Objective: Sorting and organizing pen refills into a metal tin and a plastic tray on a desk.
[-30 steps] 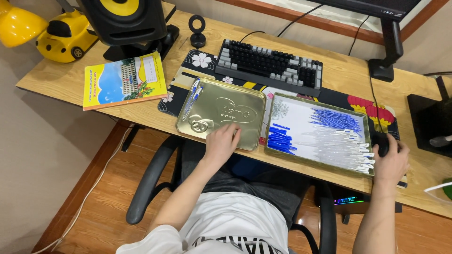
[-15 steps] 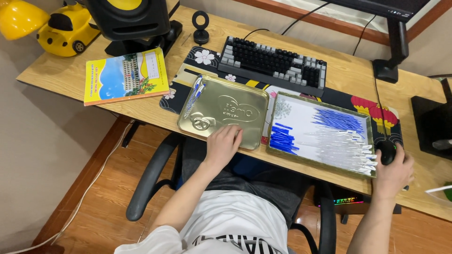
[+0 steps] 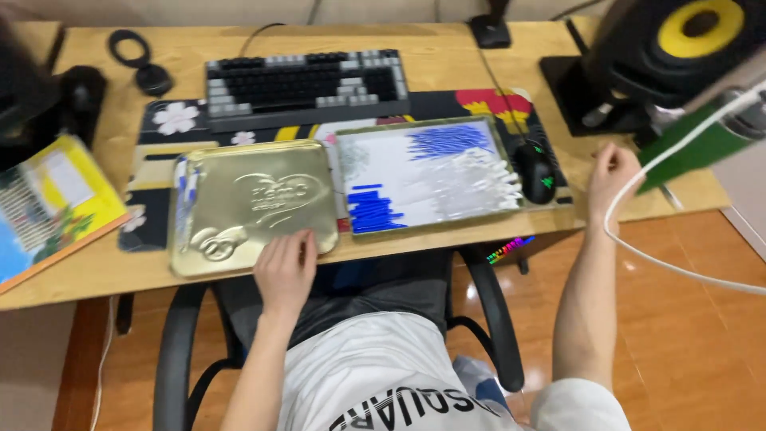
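The left hand (image 3: 285, 270) lies palm down, fingers together and pointing forward, its bare forearm running straight back toward the torso. The right hand (image 3: 610, 174) is raised farther out to the side, fingers loosely curled, forearm bare and extended.

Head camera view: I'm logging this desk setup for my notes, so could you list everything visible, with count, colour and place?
Desk: one, light wood, spans the view.
Desk mat: one, black with flower print, under the keyboard.
Keyboard: one, black and grey, rear centre.
Tin lid: one, gold, embossed, front left.
Tray: one, holds blue and white sticks, right of the lid.
Mouse: one, black, right of the tray.
Speaker: one, black with yellow cone, rear right.
Book: one, yellow cover, left edge.
Cable: one, white, right side.
Chair: one, black, under the desk.
Left hand: resting on the lid's front edge.
Right hand: loosely curled, at the desk edge right of the mouse; whether it touches the cable is unclear.
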